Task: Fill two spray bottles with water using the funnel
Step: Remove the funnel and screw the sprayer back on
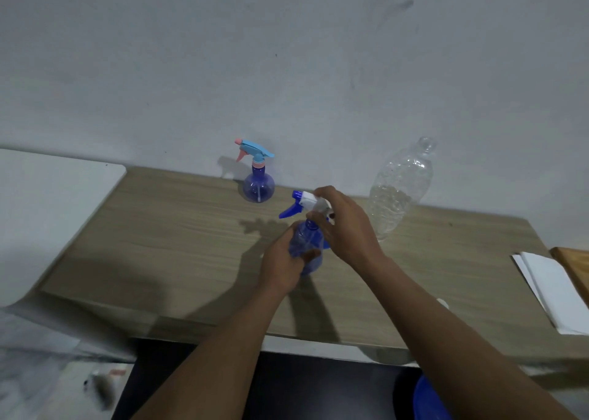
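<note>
— Where's the bottle?
— Centre frame, over the counter (175, 228). Your left grip (285, 262) wraps the blue spray bottle (307, 241); your right grip (345, 225) is clamped on its trigger head (302, 200).
— The others?
— The pink-nozzled spray bottle (258, 182) stands above it by the wall. The clear bottle (398, 190), to the right, is partly filled with water.

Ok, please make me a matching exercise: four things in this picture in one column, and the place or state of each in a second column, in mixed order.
1. pink-headed spray bottle
2. white-headed spray bottle
3. clear bottle
4. white paper

a. lies flat at the far right
b. left hand grips its body, right hand its head
c. stands at the back, untouched
d. stands upright, colourless, beside the right hand

Pairs: 1-c, 2-b, 3-d, 4-a.
</note>
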`<move>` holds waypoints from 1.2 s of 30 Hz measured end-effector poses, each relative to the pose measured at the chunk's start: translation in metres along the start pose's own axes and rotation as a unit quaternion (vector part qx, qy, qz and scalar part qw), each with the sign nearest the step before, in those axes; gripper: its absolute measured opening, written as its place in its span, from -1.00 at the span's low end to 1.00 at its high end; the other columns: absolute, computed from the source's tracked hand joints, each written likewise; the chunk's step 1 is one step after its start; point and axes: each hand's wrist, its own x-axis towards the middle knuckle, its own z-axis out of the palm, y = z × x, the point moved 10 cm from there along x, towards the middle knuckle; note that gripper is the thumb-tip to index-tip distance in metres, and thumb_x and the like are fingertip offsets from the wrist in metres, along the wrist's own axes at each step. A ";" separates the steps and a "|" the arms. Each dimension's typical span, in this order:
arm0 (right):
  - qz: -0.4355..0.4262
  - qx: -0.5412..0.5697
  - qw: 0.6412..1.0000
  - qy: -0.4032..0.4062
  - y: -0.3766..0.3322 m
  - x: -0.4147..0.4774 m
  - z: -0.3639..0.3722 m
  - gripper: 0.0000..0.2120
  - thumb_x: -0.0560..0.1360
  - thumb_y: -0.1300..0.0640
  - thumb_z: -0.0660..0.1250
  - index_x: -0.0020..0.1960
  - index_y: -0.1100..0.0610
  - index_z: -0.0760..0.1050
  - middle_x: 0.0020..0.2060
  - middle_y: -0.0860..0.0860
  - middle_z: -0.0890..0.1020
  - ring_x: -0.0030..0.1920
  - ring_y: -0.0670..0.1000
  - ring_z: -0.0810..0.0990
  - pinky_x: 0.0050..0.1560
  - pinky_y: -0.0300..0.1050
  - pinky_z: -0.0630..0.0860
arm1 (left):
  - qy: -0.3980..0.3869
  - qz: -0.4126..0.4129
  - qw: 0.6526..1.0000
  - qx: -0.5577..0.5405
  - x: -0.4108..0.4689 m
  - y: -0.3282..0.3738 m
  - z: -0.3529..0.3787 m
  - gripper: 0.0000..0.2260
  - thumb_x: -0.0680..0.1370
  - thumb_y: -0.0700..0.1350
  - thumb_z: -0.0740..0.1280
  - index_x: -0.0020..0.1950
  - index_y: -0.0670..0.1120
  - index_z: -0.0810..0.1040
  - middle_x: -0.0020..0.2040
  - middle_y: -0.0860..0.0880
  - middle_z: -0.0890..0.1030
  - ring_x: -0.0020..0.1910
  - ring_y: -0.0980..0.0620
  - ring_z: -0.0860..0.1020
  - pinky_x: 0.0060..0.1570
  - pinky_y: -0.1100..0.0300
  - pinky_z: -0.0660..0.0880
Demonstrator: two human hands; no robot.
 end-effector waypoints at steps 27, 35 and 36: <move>0.111 0.267 0.957 -0.010 0.039 -0.012 0.029 -0.75 0.47 0.18 0.44 0.15 0.08 0.59 -0.14 -0.12 0.68 -0.08 -0.03 0.68 -0.04 -0.05 0.61 | -0.009 0.017 1.000 -0.009 -0.008 0.010 0.001 -0.55 0.45 -0.27 0.41 0.17 0.22 0.57 0.01 0.14 0.70 0.02 0.15 0.66 -0.16 0.30 0.57; 0.139 0.293 0.946 -0.016 0.046 -0.013 0.037 -0.90 0.48 0.24 0.48 -0.01 0.14 0.64 -0.27 -0.08 0.64 -0.26 -0.13 0.58 -0.17 -0.22 0.49 | 0.019 0.024 0.999 -0.013 -0.011 0.015 -0.003 -0.55 0.45 -0.30 0.50 0.12 0.21 0.53 -0.09 0.20 0.67 -0.12 0.36 0.62 -0.18 0.47 0.48; 0.141 0.293 0.946 -0.012 0.045 -0.014 0.038 -0.90 0.48 0.23 0.49 -0.03 0.16 0.62 -0.27 -0.07 0.64 -0.25 -0.14 0.57 -0.16 -0.24 0.50 | 0.022 0.022 0.999 -0.011 -0.011 0.014 -0.003 -0.57 0.45 -0.29 0.51 0.10 0.19 0.54 -0.11 0.19 0.67 -0.14 0.36 0.62 -0.19 0.47 0.48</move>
